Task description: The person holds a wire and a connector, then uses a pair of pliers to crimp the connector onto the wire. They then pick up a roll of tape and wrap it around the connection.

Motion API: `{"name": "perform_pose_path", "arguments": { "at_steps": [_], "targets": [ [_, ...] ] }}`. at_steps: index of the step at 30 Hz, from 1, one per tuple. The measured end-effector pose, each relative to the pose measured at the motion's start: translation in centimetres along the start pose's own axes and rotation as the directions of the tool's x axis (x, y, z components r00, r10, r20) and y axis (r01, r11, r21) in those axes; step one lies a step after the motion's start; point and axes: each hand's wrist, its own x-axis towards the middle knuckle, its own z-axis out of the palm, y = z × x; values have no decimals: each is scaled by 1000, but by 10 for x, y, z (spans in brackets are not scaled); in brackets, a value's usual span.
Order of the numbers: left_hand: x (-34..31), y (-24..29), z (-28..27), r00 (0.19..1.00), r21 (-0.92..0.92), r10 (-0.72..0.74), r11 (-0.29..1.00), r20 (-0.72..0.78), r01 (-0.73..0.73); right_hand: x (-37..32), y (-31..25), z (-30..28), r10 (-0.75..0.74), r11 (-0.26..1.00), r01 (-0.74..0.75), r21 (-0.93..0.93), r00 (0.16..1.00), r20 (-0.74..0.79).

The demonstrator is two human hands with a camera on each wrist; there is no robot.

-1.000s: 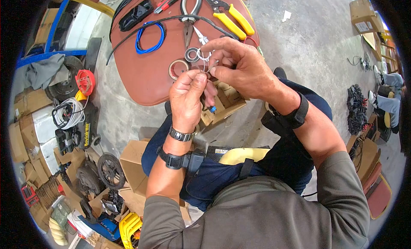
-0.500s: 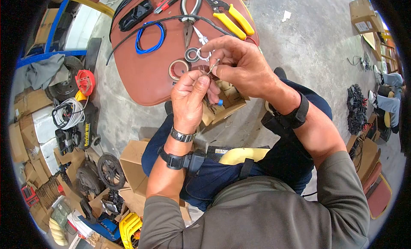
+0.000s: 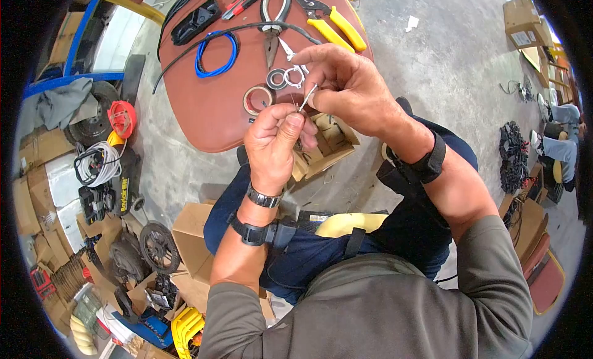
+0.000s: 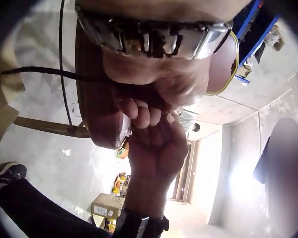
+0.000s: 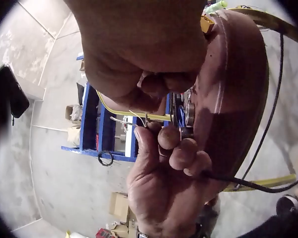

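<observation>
My left hand grips a black cable, which trails out below its curled fingers in the right wrist view. Thin bare-looking wires stick up past the left thumb and forefinger. In the head view my right hand pinches a thin pale wire just above the left fingertips. White-handled scissors lie behind the right fingers, partly covered by them. Beside the left hand on the brown seat-like top are a tape roll and a smaller black ring.
Farther back on the top lie pliers, a yellow-handled wire stripper, a coil of blue wire, a red cutter and a black plastic part. An open cardboard box stands below the hands.
My right hand shifts slightly up, and the pale wire now shows straighter between the hands. A blue piece under the left hand has gone out of sight.
</observation>
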Motion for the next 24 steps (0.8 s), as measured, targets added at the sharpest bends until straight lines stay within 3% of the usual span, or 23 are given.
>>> {"name": "perform_pose_path", "arguments": {
  "at_steps": [6,9,12,21,24],
  "targets": [
    [-3,1,7,994,59,96,994,-57,-93,-2,-2,0,172,957,-163,238,985,-17],
    [-4,2,8,991,100,108,990,-76,-100,-2,-1,0,200,943,-192,271,980,1],
    [-5,4,9,990,109,107,989,-94,-96,0,4,-1,129,981,-123,152,991,-34],
    [-7,4,9,985,167,144,978,-99,-126,1,3,-1,57,991,-51,123,997,-52],
    [-10,4,2,983,154,165,976,-86,-150,15,5,-24,-22,998,35,56,973,-230]
  ]
}}
